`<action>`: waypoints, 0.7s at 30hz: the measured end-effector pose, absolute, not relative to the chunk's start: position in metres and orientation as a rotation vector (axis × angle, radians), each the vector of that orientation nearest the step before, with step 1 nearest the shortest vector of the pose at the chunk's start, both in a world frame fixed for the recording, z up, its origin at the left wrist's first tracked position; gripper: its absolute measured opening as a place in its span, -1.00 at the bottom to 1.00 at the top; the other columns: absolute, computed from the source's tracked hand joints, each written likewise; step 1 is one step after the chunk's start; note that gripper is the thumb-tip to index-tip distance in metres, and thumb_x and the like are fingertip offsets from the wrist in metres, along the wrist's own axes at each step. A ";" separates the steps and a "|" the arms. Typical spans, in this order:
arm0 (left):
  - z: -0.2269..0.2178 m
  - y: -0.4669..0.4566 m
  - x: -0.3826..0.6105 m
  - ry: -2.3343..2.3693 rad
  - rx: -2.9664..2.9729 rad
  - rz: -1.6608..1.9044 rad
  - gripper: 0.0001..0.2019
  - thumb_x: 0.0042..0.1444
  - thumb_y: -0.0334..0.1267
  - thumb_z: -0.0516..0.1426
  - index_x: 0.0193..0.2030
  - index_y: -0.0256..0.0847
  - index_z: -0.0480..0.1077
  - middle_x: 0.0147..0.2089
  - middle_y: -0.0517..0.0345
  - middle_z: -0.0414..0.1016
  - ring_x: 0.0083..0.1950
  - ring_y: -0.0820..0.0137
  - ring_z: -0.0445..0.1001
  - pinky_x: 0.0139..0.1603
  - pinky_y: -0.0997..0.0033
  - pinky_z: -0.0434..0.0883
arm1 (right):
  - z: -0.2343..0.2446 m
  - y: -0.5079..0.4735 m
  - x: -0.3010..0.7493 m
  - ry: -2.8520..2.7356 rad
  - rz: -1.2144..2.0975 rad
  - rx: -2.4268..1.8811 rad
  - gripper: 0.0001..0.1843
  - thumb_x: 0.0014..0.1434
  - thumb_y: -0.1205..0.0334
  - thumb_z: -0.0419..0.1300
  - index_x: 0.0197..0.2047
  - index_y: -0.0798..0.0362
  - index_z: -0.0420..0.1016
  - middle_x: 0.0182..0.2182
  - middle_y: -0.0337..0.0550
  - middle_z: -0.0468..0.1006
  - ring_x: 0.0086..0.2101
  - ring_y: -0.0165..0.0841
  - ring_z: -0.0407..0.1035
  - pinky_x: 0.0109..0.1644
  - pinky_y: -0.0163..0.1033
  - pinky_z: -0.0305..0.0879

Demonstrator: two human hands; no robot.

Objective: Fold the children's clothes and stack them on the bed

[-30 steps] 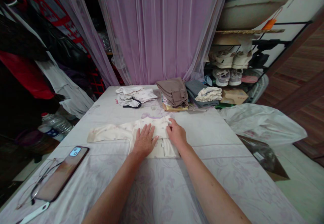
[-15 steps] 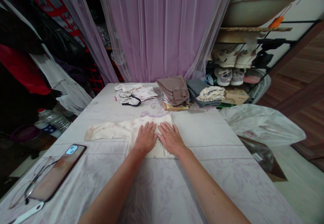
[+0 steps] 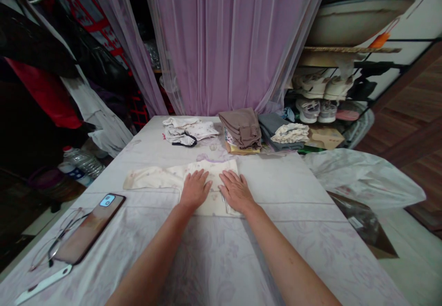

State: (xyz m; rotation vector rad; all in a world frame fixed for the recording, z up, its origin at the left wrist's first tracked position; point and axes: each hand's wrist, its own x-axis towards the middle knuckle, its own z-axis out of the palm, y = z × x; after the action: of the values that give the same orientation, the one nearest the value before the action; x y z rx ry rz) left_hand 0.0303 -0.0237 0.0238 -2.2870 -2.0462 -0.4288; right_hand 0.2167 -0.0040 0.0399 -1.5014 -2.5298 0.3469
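A cream long-sleeved top with small prints lies flat on the table cover. One sleeve stretches out to the left; the right side looks folded in. My left hand rests palm down on the top's middle, fingers extended. Lying flat along the right, folded side is my right hand, its fingers also stretched out. A strip of printed cloth shows between the two hands. Neither hand grips anything.
Behind the top sit a pile of light clothes, a folded brown garment and a grey garment with a cream ruffled piece. A phone, glasses and a white-handled tool lie at left.
My left hand has slid a little left across the top, so the hands are farther apart. My right hand stays on the folded side. The camera view has shifted slightly.
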 end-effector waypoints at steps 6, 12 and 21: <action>0.046 -0.050 -0.070 -2.336 -1.782 -0.439 -0.56 0.28 -0.17 -0.07 0.21 -0.28 0.35 0.29 -0.15 0.33 0.33 0.04 0.24 0.29 -0.06 0.19 | 0.041 -0.005 0.216 -2.527 0.332 -1.505 -0.49 0.37 0.09 -0.13 0.33 -0.06 0.18 0.36 -0.11 0.13 0.33 -0.22 -0.07 0.33 0.16 -0.14; 0.050 -0.070 -0.116 -2.453 -1.676 -0.295 -0.53 0.24 -0.12 0.00 0.19 -0.33 0.36 0.29 -0.24 0.32 0.32 -0.03 0.24 0.26 -0.10 0.22 | 0.044 -0.003 0.214 -2.467 0.258 -1.493 -0.51 0.33 0.07 -0.03 0.29 -0.08 0.26 0.31 -0.05 0.24 0.29 -0.17 0.04 0.31 0.17 -0.14; 0.035 -0.060 -0.009 -2.020 -2.193 -0.490 -0.58 0.24 -0.10 0.03 0.18 -0.16 0.38 0.30 -0.10 0.33 0.36 0.05 0.20 0.33 -0.13 0.13 | 0.072 0.034 0.221 -2.311 0.294 -1.880 -0.63 0.17 -0.04 0.16 -0.06 -0.02 0.54 -0.13 -0.06 0.59 -0.07 -0.17 0.41 -0.04 -0.15 0.22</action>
State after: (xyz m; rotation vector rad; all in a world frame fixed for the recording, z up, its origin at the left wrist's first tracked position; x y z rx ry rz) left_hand -0.0092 -0.0602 0.0353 -2.1931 -2.0197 -0.4901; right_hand 0.2209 0.0336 0.0724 -1.8796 -2.3109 0.2942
